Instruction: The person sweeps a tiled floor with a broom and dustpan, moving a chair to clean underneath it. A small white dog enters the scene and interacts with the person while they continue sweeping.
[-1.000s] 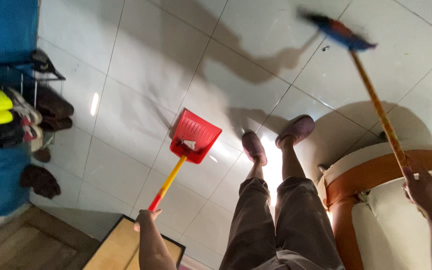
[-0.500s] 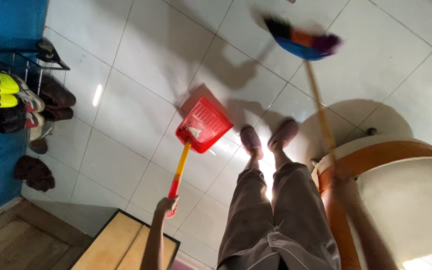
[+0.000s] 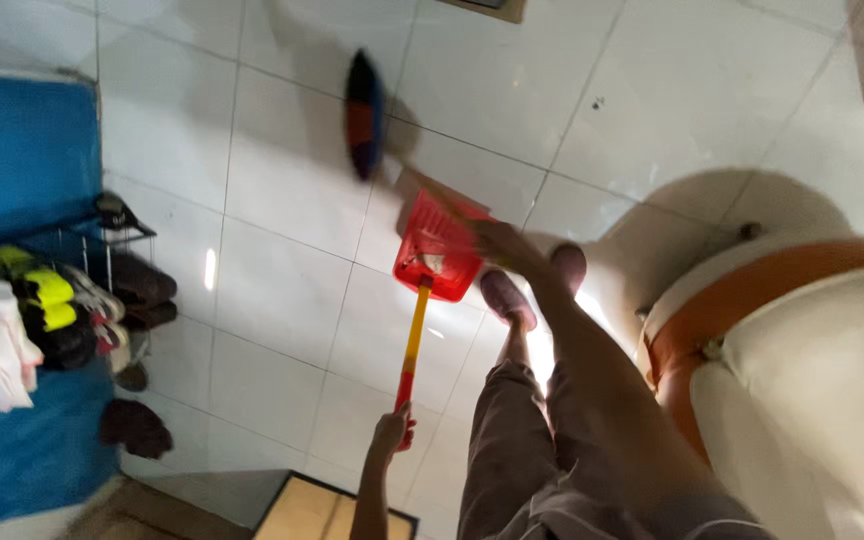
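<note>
My left hand (image 3: pixel 391 432) grips the red end of a long yellow handle; at its far end a red dustpan (image 3: pixel 438 254) rests on the white tiled floor. Across the pan stretches my right hand (image 3: pixel 501 243), holding a broom handle whose blurred blue and red head (image 3: pixel 362 113) sits on the tiles just beyond the dustpan. My two feet in dark slippers (image 3: pixel 535 283) stand right of the pan, with my grey trousers (image 3: pixel 512 450) below.
A shoe rack (image 3: pixel 102 290) with several shoes stands at the left against a blue surface (image 3: pixel 22 150). A loose dark shoe (image 3: pixel 135 428) lies below it. A cream and orange armchair (image 3: pixel 802 350) fills the right. A wooden panel (image 3: pixel 327 510) lies at the bottom.
The broom head has swept from the upper right to the left, ending just beyond the dustpan. My right arm now reaches forward across the view. The dustpan stays in about the same spot.
</note>
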